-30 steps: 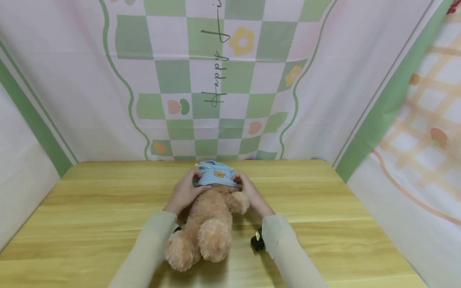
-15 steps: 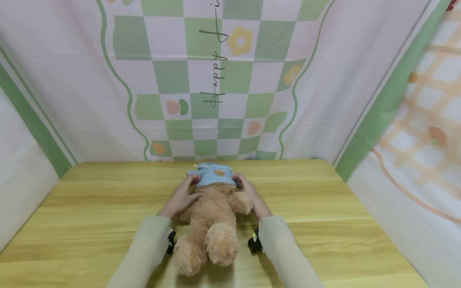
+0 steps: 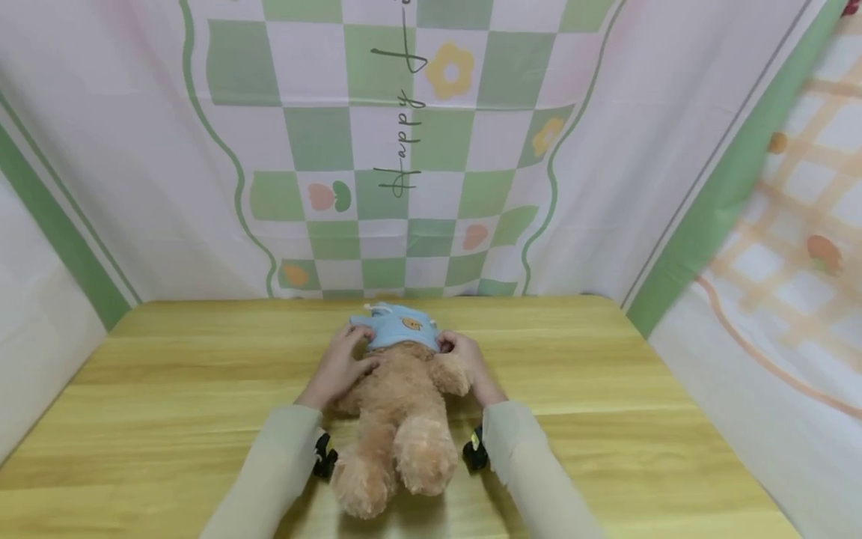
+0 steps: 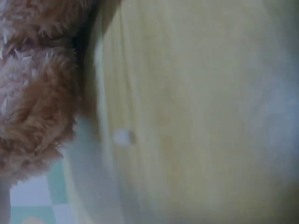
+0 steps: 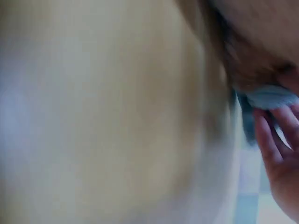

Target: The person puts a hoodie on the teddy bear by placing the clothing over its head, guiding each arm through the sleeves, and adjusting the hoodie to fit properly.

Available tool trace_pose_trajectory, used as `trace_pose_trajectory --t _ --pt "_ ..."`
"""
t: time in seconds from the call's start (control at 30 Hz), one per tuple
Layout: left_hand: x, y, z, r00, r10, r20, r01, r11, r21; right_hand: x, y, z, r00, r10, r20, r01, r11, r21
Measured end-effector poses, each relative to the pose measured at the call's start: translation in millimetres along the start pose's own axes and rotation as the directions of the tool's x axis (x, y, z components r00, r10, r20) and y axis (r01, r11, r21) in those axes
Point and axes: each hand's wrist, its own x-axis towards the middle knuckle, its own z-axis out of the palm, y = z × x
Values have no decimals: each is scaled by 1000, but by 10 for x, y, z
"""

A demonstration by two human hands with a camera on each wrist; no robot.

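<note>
Pale sleeves [image 3: 269,464] came in from the near edge over a wood-grain worktop [image 3: 606,419], a black device [image 3: 475,451] showing at the inner side of each wrist. Between them lay a brown bear [image 3: 400,382] at the middle of the worktop, its feet [image 3: 426,457] pointing toward the person. Farther up, the left hand [image 3: 339,368] rested along one flank, thumb on the fur and fingers apart from it at the edge of a blue shirt [image 3: 397,329]; whether they gripped could not be told. The right hand [image 3: 468,365], beside one of the bear's arms, pinched the opposite edge of the shirt. The shirt covered the bear's far end, hiding the head, with a round patch [image 3: 411,324] and, farthest, a white cord [image 3: 380,307]. Beyond the worktop hung a green-and-white checked cloth [image 3: 316,138] bearing flowers and the word "Happy".
</note>
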Motion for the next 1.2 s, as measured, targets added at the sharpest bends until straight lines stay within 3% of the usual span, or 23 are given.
trace_pose_trajectory --t 0.1,0.17,0.33,0.5,0.57,0.67,0.83,1.0,1.2 --pt "25 8 -32 994 110 -22 -108 989 101 34 35 -135 992 37 117 -35 999 -15" --pt "44 22 -59 991 130 19 -131 978 165 19 -25 -242 983 50 179 -50 999 -4" --pt "86 67 -102 988 68 142 -98 971 218 47 -198 -339 969 39 242 -62 994 88" --pt "81 111 -97 991 -10 132 -8 991 136 71 -344 -255 931 0 366 6 1000 -14" --pt "69 113 -76 992 -56 114 45 995 91 54 -370 -220 935 -11 354 37 997 -66" --pt "53 108 -32 995 -63 76 57 995 80 23 -364 -178 961 -28 275 55 994 -91" --pt "41 102 29 1000 1 29 -7 982 191 -6 -315 -118 980 -57 190 71 995 -67" --pt "19 118 58 997 80 3 -76 937 342 -21 -261 -78 981 -97 165 100 995 -11" --pt "0 125 92 986 159 -42 -127 900 418 -58 -216 -55 982 -125 142 124 992 14"
